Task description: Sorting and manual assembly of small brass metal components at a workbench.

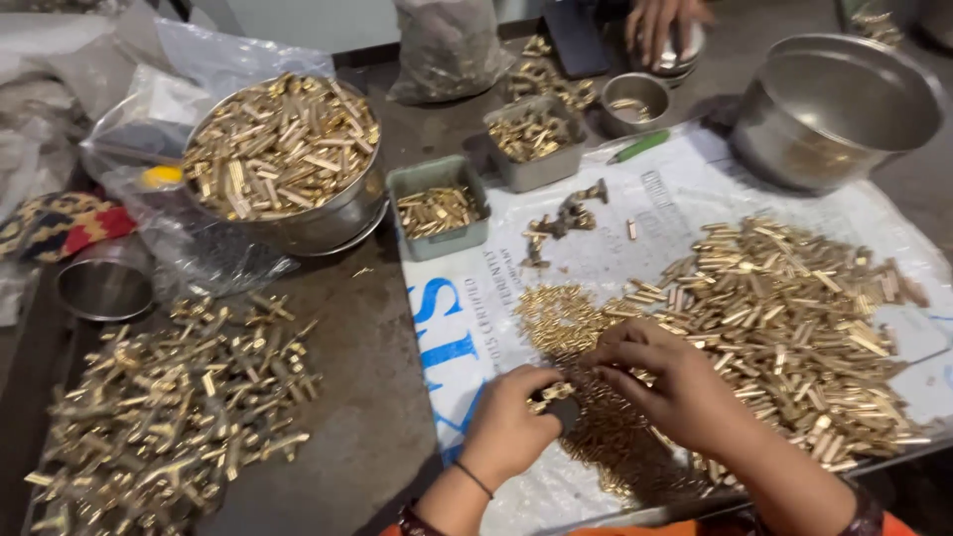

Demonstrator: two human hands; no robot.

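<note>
My left hand point(508, 427) is closed around a small dark tool with a brass piece at its tip, held low over the white printed sheet point(635, 248). Just to its right, my right hand point(663, 382) has its fingers pinched on small brass parts at the edge of a heap of tiny brass bits point(568, 318). A large spread of brass bars point(794, 308) lies on the sheet to the right of both hands.
A steel bowl full of brass bars point(283, 149) stands at the back left, and an empty steel bowl point(839, 109) at the back right. Two small grey trays point(437, 208) hold parts. Assembled brass pieces point(169, 407) are piled at the left. Another person's hand point(660, 25) rests at the top.
</note>
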